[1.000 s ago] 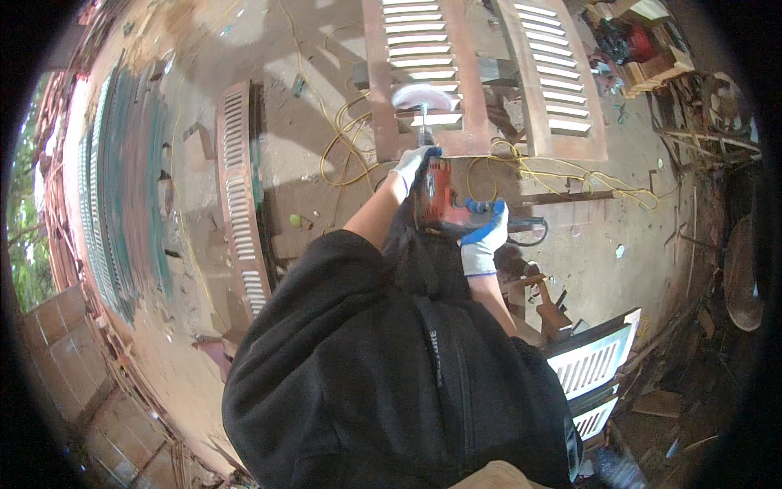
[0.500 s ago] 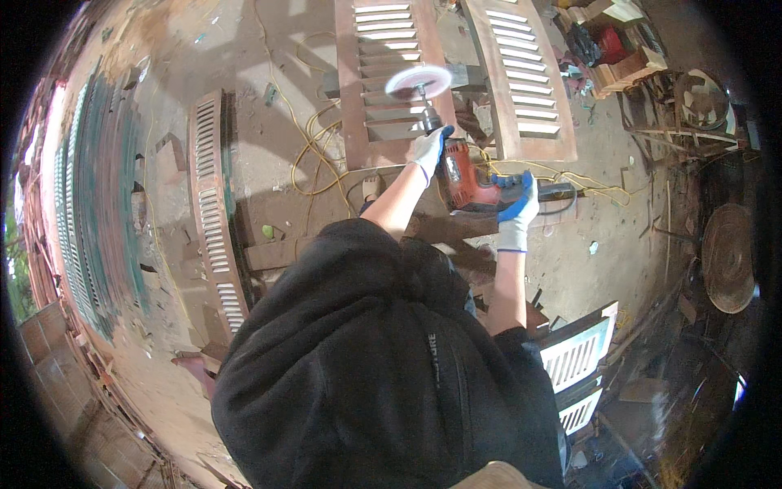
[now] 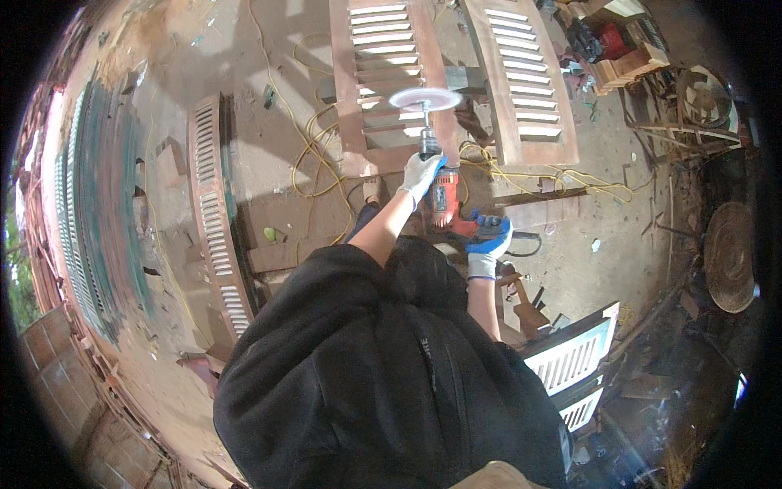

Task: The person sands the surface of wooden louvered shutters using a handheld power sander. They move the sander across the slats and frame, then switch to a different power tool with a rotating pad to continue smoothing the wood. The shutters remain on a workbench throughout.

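Observation:
Between my gloved hands is a red power drill with a round sanding disc on its chuck; the disc is blurred, as if spinning. My left hand is wrapped round the front of the drill's body, just behind the chuck. Around the rear handle, my right hand is closed, fingers curled. The disc is over the lower end of a brown louvered shutter; whether it touches the wood I cannot tell. A second louvered shutter lies to its right.
Yellow cord loops over the floor beside the shutters. On the left are a narrow louvered panel and a row of greenish shutters. White louvered panels stand at the lower right. A wooden box and a round woven basket are farther right.
Both hands have drawn the drill back toward my body. Its disc has shifted slightly right and down, and the rear handle has swung left with my right hand.

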The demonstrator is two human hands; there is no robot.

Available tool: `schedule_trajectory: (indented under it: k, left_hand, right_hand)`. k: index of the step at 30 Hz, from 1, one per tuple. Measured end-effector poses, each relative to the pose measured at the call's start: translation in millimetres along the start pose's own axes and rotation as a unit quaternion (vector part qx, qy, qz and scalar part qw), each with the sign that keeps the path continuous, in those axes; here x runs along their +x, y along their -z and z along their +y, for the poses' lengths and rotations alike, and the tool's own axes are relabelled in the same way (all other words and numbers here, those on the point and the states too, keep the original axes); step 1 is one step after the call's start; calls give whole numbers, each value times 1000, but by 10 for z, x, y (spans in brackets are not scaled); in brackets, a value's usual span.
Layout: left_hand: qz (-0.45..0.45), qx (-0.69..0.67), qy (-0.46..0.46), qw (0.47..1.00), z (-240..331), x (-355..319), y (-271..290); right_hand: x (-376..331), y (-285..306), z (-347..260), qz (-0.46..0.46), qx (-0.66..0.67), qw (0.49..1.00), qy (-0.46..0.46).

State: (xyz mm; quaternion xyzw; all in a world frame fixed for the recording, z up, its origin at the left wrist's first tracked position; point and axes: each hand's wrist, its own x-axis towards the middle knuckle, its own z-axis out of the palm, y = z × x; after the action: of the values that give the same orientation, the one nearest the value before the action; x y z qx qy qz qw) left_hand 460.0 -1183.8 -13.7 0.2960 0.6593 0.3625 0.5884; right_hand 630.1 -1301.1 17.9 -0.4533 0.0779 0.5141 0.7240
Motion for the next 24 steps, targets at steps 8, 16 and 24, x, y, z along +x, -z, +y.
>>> schedule_trajectory:
  k: [8,16,24]
  left_hand:
    - [9,77,4,997,100,-14,-12]
    - [1,87,4,996,53,-6,-13]
    - [-33,107,24,993,151,175,-142]
  right_hand:
    - [-19,106,122,16,39,999,-11]
    - [-14,121,114,27,26,999,9]
    - [-55,56,97,19,60,998,23]
